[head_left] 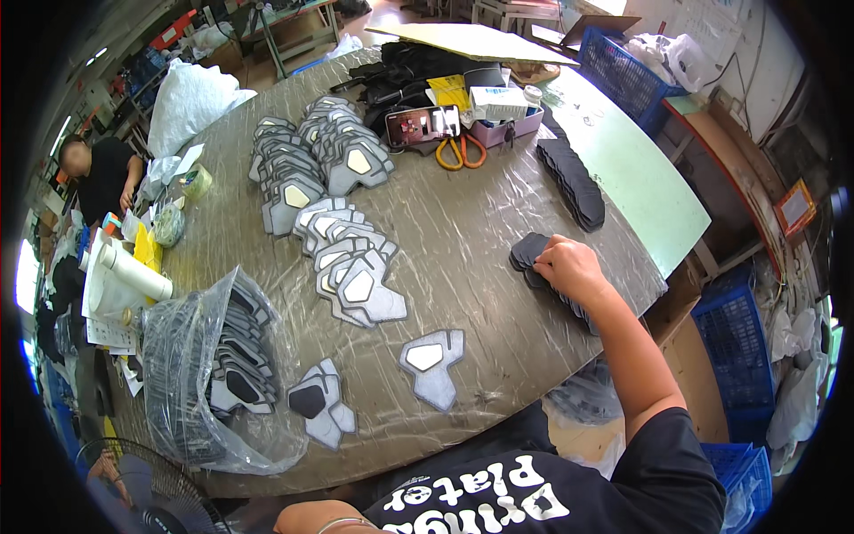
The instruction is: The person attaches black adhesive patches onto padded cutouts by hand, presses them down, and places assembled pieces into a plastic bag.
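Observation:
My right hand [569,265] rests on a stack of black shaped pieces [528,251] near the table's right edge. Its fingers are pinched together on the top black piece, and the fingertips are partly hidden. Only a bit of my left arm with a bracelet [342,523] shows at the lower edge; the fingers are out of sight. In front of me lie a single grey pad with a white patch [431,363] and a grey pad with a black patch [318,402]. Overlapping rows of grey pads [360,280] run away up the table.
A clear plastic bag of pads [267,445] stands at left. Farther back are a phone [422,125], orange-handled scissors [461,153], a pink box [505,132] and another black stack [574,187]. A fan [151,489] is at lower left. A person [102,178] sits beyond the left side.

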A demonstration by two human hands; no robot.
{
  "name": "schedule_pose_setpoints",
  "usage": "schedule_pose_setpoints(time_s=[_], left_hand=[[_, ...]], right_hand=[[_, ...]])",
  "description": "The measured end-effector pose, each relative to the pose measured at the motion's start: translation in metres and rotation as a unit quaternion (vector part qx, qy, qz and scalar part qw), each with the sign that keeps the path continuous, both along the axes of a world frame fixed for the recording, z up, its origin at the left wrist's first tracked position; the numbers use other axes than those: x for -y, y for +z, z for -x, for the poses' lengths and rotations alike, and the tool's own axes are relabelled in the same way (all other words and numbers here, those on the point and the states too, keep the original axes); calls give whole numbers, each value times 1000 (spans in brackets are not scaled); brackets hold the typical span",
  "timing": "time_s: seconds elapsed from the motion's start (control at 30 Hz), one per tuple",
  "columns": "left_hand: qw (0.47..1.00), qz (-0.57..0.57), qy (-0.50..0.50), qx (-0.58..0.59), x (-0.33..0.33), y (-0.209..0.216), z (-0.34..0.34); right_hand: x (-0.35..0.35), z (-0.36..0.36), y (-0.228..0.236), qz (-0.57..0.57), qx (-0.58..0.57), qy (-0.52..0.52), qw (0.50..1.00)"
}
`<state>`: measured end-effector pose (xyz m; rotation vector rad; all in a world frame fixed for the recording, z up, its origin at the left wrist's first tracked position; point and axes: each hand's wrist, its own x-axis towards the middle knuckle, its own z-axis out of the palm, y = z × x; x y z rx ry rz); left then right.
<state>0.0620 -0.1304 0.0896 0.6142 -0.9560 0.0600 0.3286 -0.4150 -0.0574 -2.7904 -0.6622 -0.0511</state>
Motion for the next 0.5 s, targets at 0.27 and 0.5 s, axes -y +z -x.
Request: schedule_pose_setpoints(time_s=[0.27,0.5], left_hand=[[1000,13,25,-8,0,-6,-3],[1000,-4,-23,8,-1,-13,-17]], right_hand=[[1,-13,3,-68,-43,-60,995],[67,-48,-34,-563,-257,-289,730]])
